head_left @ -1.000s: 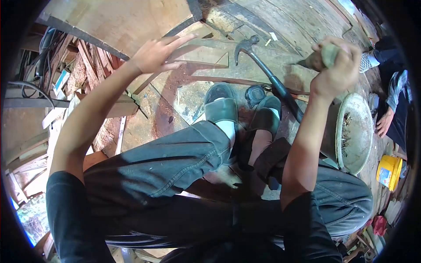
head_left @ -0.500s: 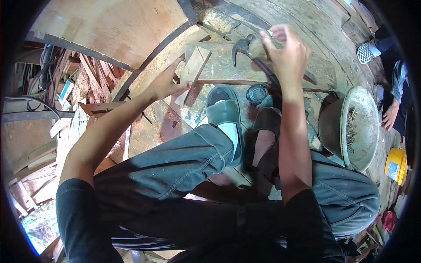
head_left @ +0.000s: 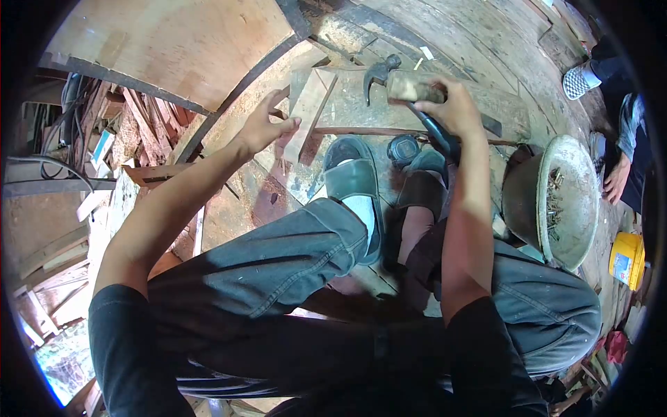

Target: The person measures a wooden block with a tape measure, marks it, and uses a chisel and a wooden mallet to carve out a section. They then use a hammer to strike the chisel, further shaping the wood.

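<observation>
My left hand (head_left: 265,128) is at the left edge of a short pale wooden board (head_left: 314,104), its fingers spread and the thumb tip right at the wood. A pencil-like line crosses the board's far end. My right hand (head_left: 453,111) has its fingers around the right end of a tan, block-like piece (head_left: 403,88), whose exact kind I cannot tell. Under that hand lies a claw hammer (head_left: 377,73), head to the left, its dark handle running down toward my wrist. A round-cornered dark tape measure (head_left: 403,150) sits between my sandalled feet.
At right stands a tilted basin (head_left: 549,236) with nails inside, near a yellow bucket (head_left: 627,260). Another person's hand (head_left: 615,182) and checkered shoe (head_left: 575,83) show beyond. A framed plywood panel (head_left: 174,48) and scrap wood (head_left: 142,125) lie left. A small white piece (head_left: 426,53) rests on the floorboards.
My right hand has come down and nearer to the tan piece, closing on its end. A small white piece now lies where that hand was. The left hand has barely moved.
</observation>
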A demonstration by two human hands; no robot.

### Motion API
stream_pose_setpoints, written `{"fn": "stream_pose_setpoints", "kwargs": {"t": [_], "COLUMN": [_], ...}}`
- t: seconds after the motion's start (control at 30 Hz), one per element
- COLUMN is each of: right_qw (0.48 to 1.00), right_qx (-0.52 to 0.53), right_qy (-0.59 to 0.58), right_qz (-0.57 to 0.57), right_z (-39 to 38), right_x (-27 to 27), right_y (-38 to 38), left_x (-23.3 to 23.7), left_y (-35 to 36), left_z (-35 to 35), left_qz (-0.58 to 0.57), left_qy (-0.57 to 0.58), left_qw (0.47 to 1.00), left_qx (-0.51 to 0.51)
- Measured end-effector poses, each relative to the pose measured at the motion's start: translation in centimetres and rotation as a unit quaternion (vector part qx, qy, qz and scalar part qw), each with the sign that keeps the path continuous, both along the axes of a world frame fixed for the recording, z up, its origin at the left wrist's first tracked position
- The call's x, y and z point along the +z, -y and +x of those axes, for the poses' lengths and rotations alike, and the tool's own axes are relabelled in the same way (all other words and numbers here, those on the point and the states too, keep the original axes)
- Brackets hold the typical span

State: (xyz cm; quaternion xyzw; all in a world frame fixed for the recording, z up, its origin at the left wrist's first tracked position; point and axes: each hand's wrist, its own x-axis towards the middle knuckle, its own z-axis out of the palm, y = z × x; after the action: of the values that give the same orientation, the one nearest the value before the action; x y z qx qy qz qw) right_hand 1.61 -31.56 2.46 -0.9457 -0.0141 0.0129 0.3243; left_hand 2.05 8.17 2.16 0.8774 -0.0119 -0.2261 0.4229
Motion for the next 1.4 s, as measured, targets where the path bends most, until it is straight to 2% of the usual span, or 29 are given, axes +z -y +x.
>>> {"fn": "stream_pose_setpoints", "kwargs": {"t": [0.03,0.07,0.13,0.3,0.4,0.47,0.53,0.6,0.63,0.67,0.73,0.8,0.87,0.9,0.93,1.0,1.03,1.1,1.13,1.23,1.33,1.4], "right_qw": [0.997,0.997,0.985,0.99,0.99,0.974,0.978,0.989,0.986,0.986,0.97,0.967,0.952,0.948,0.953,0.891,0.891,0.86,0.86,0.81,0.795,0.81], "right_qx": [-0.072,-0.075,-0.167,-0.134,-0.112,-0.153,-0.154,-0.092,-0.065,-0.07,0.06,0.069,0.108,0.107,0.098,0.104,0.105,0.1,0.1,0.104,0.092,0.089], "right_qy": [-0.02,-0.021,0.041,0.029,0.082,0.097,0.105,0.108,0.152,0.153,0.194,0.19,0.103,0.121,0.065,0.033,0.035,-0.082,-0.081,-0.098,-0.147,-0.118], "right_qz": [0.005,0.005,-0.029,-0.022,-0.019,-0.133,-0.098,-0.034,-0.019,-0.012,0.133,0.155,0.268,0.274,0.28,0.441,0.441,0.494,0.494,0.569,0.581,0.567], "right_z": [0.2,0.1,0.0,0.8,0.5,-0.3,-0.2,0.0,-0.3,-0.1,0.4,-0.9,-1.5,-1.9,-2.3,-2.6,-2.9,-3.3,-3.4,-3.6,-3.7,-3.7], "right_x": [0.1,0.1,-0.1,-1.8,-1.9,-1.8,-1.7,-1.6,0.0,0.8,2.0,4.3,5.2,5.0,5.7,4.8,5.2,6.2,6.2,6.3,5.9,4.8], "right_y": [-0.1,-0.3,-0.5,0.8,-0.8,-2.4,-2.2,-1.6,-2.1,-2.5,-3.5,-5.9,-7.6,-8.4,-8.8,-10.0,-9.9,-9.8,-9.9,-10.6,-11.2,-11.8], "left_x": [0.1,0.2,0.5,1.7,2.5,2.1,2.1,2.9,3.8,5.4,8.9,10.8,12.2,12.8,13.1,13.3,13.4,13.6,13.8,14.3,14.1,13.6], "left_y": [0.3,0.6,1.0,1.1,1.4,0.9,0.9,0.9,1.6,2.8,5.8,7.8,8.7,8.9,9.1,9.0,8.8,8.6,8.5,8.3,8.3,8.0], "left_z": [0.0,0.1,0.3,0.7,0.7,1.4,2.0,3.2,3.7,3.8,3.1,3.1,3.1,3.0,2.9,3.0,2.9,2.7,2.5,2.5,2.6,2.7], "left_qz": [0.0,-0.021,-0.044,-0.04,-0.032,0.062,0.055,0.067,-0.002,0.005,-0.109,-0.144,-0.185,-0.194,-0.203,-0.232,-0.24,-0.269,-0.269,-0.24,-0.239,-0.208], "left_qy": [-0.001,-0.01,-0.018,-0.084,-0.096,0.02,0.069,0.224,0.186,0.188,0.213,0.227,0.241,0.221,0.201,0.167,0.144,0.108,0.109,0.094,0.077,0.094], "left_qw": [1.0,0.999,0.998,0.993,0.992,0.998,0.996,0.971,0.982,0.981,0.968,0.959,0.945,0.946,0.945,0.943,0.945,0.943,0.943,0.956,0.957,0.962], "left_qx": [-0.002,0.025,0.048,0.066,0.081,0.023,0.031,-0.054,-0.044,-0.049,-0.072,-0.095,-0.119,-0.14,-0.16,-0.172,-0.169,-0.16,-0.162,-0.14,-0.143,-0.151]}}
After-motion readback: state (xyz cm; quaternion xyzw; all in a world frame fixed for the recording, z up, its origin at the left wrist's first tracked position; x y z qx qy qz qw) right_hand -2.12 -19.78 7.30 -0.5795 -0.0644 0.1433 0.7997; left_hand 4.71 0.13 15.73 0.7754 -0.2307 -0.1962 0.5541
